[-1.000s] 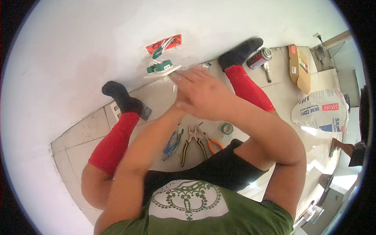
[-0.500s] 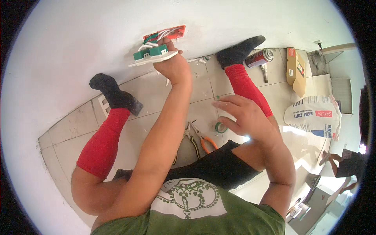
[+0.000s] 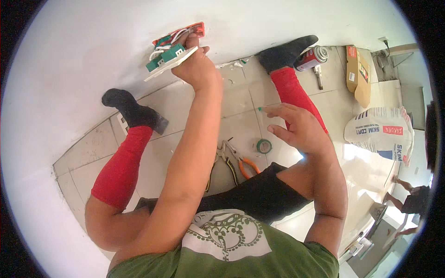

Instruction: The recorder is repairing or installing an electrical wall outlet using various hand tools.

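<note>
At the wall, my left hand (image 3: 198, 68) is closed on a white electrical outlet plate (image 3: 163, 69) with green socket modules (image 3: 173, 52) on its back. The plate is tilted away from the wall. White wires (image 3: 156, 52) run from the modules to an orange wall box (image 3: 200, 29). My left fingers reach up to the box's opening among the wires; their exact grip is partly hidden. Over the floor by my right shin, my right hand (image 3: 301, 129) hangs open, fingers spread and holding nothing.
Pliers with orange handles (image 3: 249, 167), another pair with black-and-yellow handles (image 3: 228, 169) and a green tape roll (image 3: 264, 146) lie between my legs. Beyond my right foot are a spray can (image 3: 311, 59), a cardboard box (image 3: 358, 76) and a white sack (image 3: 378, 132). Another person (image 3: 414, 199) is far right.
My left hand and the outlet plate have moved slightly left and up in the picture, with the plate tilting more steeply. My right hand has shifted a little right, still open.
</note>
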Action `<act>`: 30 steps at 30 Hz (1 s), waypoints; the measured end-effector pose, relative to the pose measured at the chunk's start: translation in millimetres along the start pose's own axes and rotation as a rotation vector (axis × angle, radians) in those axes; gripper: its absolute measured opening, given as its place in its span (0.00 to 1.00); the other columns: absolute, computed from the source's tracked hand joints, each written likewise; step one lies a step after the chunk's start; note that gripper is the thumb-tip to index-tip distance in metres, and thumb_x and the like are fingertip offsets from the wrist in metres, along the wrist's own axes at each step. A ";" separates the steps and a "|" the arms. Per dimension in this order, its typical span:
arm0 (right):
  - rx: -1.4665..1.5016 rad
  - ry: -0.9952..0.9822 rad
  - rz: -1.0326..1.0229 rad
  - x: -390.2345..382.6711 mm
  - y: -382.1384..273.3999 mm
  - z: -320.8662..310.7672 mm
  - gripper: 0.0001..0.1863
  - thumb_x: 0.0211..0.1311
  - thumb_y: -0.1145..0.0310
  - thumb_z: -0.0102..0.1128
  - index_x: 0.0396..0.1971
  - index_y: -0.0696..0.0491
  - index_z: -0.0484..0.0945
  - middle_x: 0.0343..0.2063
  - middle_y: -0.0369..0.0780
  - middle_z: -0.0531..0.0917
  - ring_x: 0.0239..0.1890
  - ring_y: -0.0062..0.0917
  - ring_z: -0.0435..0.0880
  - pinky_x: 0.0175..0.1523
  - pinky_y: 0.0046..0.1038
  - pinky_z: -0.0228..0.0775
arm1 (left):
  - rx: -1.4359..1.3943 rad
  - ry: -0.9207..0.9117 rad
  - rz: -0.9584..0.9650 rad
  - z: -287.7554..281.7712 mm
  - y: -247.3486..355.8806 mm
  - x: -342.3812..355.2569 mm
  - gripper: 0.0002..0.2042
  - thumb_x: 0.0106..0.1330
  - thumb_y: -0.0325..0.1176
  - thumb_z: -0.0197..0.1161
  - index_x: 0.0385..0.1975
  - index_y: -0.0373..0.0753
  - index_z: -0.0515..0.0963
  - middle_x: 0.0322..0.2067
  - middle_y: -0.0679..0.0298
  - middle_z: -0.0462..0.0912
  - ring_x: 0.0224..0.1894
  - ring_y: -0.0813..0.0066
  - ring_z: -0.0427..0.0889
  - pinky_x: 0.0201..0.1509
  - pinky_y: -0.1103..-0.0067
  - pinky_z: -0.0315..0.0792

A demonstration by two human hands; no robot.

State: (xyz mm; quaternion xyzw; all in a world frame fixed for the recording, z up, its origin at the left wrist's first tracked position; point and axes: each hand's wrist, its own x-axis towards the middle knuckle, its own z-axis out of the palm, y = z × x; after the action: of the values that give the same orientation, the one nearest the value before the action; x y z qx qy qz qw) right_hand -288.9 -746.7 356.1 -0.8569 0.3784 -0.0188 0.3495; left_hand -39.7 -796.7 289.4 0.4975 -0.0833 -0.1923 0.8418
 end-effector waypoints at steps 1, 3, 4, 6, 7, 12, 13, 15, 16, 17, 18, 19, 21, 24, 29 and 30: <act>0.001 -0.011 -0.007 -1.1 0.8 0.2 0.22 0.63 0.61 0.66 0.56 0.50 0.80 0.44 0.44 0.85 0.48 0.41 0.84 0.53 0.39 0.76 | 0.000 0.001 -0.004 1.1 -0.5 -0.5 0.06 0.61 0.21 0.64 0.38 0.36 0.82 0.36 0.68 0.85 0.27 0.83 0.75 0.33 0.80 0.78; -0.001 -0.027 -0.014 -2.5 1.8 0.9 0.22 0.63 0.61 0.65 0.56 0.50 0.80 0.45 0.44 0.85 0.48 0.41 0.84 0.53 0.39 0.76 | -0.010 0.025 -0.013 2.6 -1.1 -1.2 0.06 0.61 0.22 0.65 0.37 0.36 0.82 0.35 0.68 0.85 0.27 0.83 0.76 0.32 0.80 0.79; 0.014 -0.027 -0.010 -2.7 1.7 1.0 0.22 0.63 0.61 0.65 0.56 0.51 0.80 0.45 0.44 0.85 0.48 0.41 0.84 0.53 0.39 0.76 | -0.012 0.031 -0.012 3.1 -1.1 -1.0 0.06 0.61 0.22 0.65 0.37 0.36 0.82 0.35 0.68 0.85 0.27 0.83 0.76 0.32 0.80 0.79; 0.025 -0.034 -0.013 -2.4 -0.2 -0.6 0.22 0.63 0.60 0.65 0.56 0.51 0.80 0.45 0.43 0.85 0.48 0.41 0.84 0.53 0.40 0.76 | -0.001 0.029 -0.001 2.4 -0.6 0.0 0.05 0.61 0.23 0.65 0.37 0.36 0.82 0.35 0.67 0.86 0.29 0.81 0.79 0.29 0.80 0.80; 0.026 -0.035 0.012 -1.8 -2.7 -3.1 0.22 0.63 0.60 0.66 0.55 0.51 0.80 0.45 0.44 0.85 0.49 0.40 0.84 0.54 0.39 0.76 | -0.004 0.037 0.002 1.8 -0.7 0.5 0.05 0.61 0.23 0.65 0.37 0.36 0.82 0.35 0.67 0.86 0.29 0.81 0.79 0.29 0.80 0.80; 0.062 -0.032 0.059 -0.7 -5.2 -8.1 0.23 0.62 0.62 0.67 0.56 0.53 0.79 0.47 0.44 0.85 0.50 0.40 0.85 0.55 0.38 0.76 | 0.023 0.038 -0.027 1.4 4.9 -1.0 0.08 0.63 0.25 0.66 0.41 0.35 0.80 0.39 0.64 0.86 0.35 0.78 0.84 0.25 0.80 0.80; 0.063 -0.030 0.071 -0.8 -2.5 -8.2 0.24 0.61 0.63 0.67 0.57 0.53 0.79 0.48 0.45 0.85 0.51 0.40 0.85 0.56 0.37 0.76 | 0.015 0.048 -0.022 2.2 4.3 -1.6 0.08 0.63 0.25 0.66 0.41 0.35 0.80 0.39 0.64 0.86 0.35 0.78 0.84 0.25 0.80 0.80; 0.052 -0.034 0.076 0.7 -2.9 -7.2 0.25 0.61 0.63 0.67 0.58 0.54 0.79 0.48 0.45 0.85 0.51 0.39 0.85 0.57 0.36 0.75 | -0.016 0.044 -0.056 3.7 3.3 -2.6 0.10 0.63 0.25 0.67 0.43 0.35 0.80 0.39 0.64 0.86 0.36 0.78 0.84 0.25 0.80 0.80; 0.075 -0.037 0.082 1.7 -4.2 -6.2 0.25 0.61 0.64 0.68 0.58 0.54 0.79 0.48 0.45 0.85 0.52 0.39 0.85 0.57 0.36 0.75 | -0.027 0.046 -0.054 3.7 5.0 -2.8 0.10 0.62 0.25 0.67 0.42 0.36 0.79 0.39 0.65 0.86 0.36 0.79 0.83 0.24 0.81 0.79; 0.097 -0.040 0.088 2.9 -5.4 -5.1 0.25 0.60 0.65 0.68 0.58 0.54 0.79 0.48 0.46 0.85 0.52 0.39 0.85 0.57 0.35 0.75 | -0.034 0.057 -0.050 2.6 7.0 -3.0 0.10 0.62 0.25 0.67 0.42 0.36 0.79 0.39 0.65 0.86 0.36 0.79 0.83 0.24 0.81 0.79; 0.088 -0.047 0.081 4.4 -6.3 -3.3 0.25 0.60 0.65 0.68 0.58 0.54 0.79 0.48 0.46 0.85 0.52 0.39 0.85 0.57 0.35 0.75 | -0.029 0.049 -0.063 1.2 9.0 -3.3 0.09 0.62 0.25 0.67 0.42 0.37 0.79 0.39 0.66 0.86 0.36 0.79 0.83 0.23 0.81 0.78; 0.115 -0.042 0.089 5.3 -7.5 -1.4 0.25 0.58 0.68 0.68 0.57 0.57 0.79 0.45 0.46 0.85 0.51 0.37 0.85 0.57 0.33 0.74 | -0.026 0.039 -0.080 0.8 10.4 -2.5 0.09 0.62 0.24 0.67 0.41 0.37 0.78 0.39 0.66 0.86 0.37 0.79 0.83 0.23 0.81 0.78; 0.131 -0.042 0.094 7.4 -8.4 2.4 0.25 0.56 0.71 0.67 0.56 0.60 0.79 0.43 0.47 0.85 0.50 0.36 0.85 0.57 0.31 0.73 | -0.064 0.034 -0.059 -2.2 7.4 0.5 0.10 0.61 0.25 0.69 0.40 0.38 0.77 0.39 0.67 0.86 0.37 0.80 0.83 0.22 0.81 0.77; 0.162 -0.035 0.129 9.2 -10.4 4.3 0.25 0.56 0.72 0.67 0.56 0.60 0.79 0.43 0.47 0.85 0.50 0.35 0.85 0.57 0.30 0.72 | -0.084 0.005 -0.073 -3.9 10.6 -3.4 0.10 0.62 0.25 0.70 0.40 0.38 0.78 0.38 0.67 0.86 0.35 0.81 0.82 0.22 0.81 0.75; 0.105 -0.061 0.115 15.6 -11.1 5.5 0.25 0.57 0.72 0.67 0.57 0.60 0.79 0.43 0.47 0.85 0.50 0.35 0.85 0.57 0.31 0.73 | -0.129 -0.037 -0.081 -4.3 15.8 -3.0 0.09 0.65 0.29 0.72 0.35 0.33 0.78 0.32 0.66 0.84 0.22 0.81 0.74 0.18 0.83 0.67; 0.100 -0.064 0.116 16.2 -10.9 5.9 0.25 0.57 0.72 0.67 0.57 0.60 0.79 0.43 0.47 0.85 0.50 0.35 0.85 0.57 0.31 0.73 | -0.133 -0.033 -0.083 -5.0 17.2 -3.0 0.09 0.65 0.29 0.72 0.35 0.33 0.78 0.32 0.66 0.84 0.22 0.81 0.74 0.18 0.83 0.67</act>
State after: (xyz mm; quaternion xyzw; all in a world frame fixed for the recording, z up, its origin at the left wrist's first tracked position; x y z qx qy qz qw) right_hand -268.8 -748.8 354.5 -0.8152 0.4149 0.0102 0.4041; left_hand -36.6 -784.1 302.1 0.4404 -0.0637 -0.2402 0.8627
